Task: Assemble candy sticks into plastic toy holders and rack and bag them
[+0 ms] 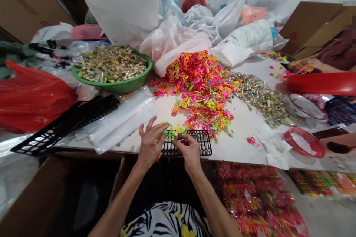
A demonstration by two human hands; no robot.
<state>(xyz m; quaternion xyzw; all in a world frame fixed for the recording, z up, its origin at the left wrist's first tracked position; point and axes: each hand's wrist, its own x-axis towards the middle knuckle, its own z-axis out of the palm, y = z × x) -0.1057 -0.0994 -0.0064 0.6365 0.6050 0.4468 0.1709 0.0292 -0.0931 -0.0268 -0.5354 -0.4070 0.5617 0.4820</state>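
Observation:
A black plastic grid rack (206, 143) lies flat at the table's front edge, with both hands over it. Several small green and yellow plastic toys (180, 130) stand in a row along its left half. My left hand (151, 139) is at the rack's left end, thumb and forefinger around a green plastic toy, the other fingers spread. Fingertips of my right hand (189, 150) pinch at the base of a yellow plastic toy; its lower end is hidden by the fingers. A bit of orange shows under my left hand.
Behind the rack rises a heap of bright plastic toys (198, 85), with small wrapped pieces (261, 98) to its right. A green basin (119, 87), clear bags (125, 120) and more black racks (69, 122) are left. A red basket (304, 142) is right; co-workers sit behind and right.

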